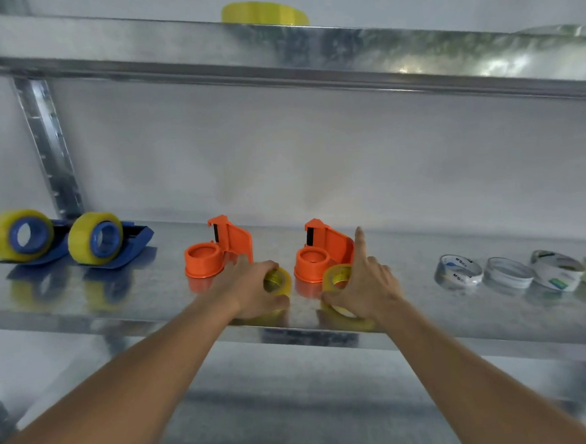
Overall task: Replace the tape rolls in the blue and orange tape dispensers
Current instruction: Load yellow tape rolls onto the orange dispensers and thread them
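Note:
Two blue dispensers, one point(51, 248) at the far left and another point(133, 240) beside it, stand on the metal shelf point(83, 300), each carrying a full yellow tape roll. Two orange dispensers, the left one point(214, 252) and the right one point(324, 249), stand mid-shelf with bare hubs. My left hand point(251, 288) grips a yellow tape roll point(278, 281) just in front of the left orange dispenser. My right hand point(369, 285) holds a second yellow roll point(336, 277) in front of the right orange one, index finger pointing up.
Several empty tape cores point(457, 269) lie in a row at the right of the shelf. A wide yellow tape roll point(265, 15) sits on the upper shelf. A steel upright point(48, 147) stands at the back left. Another shelf lies below.

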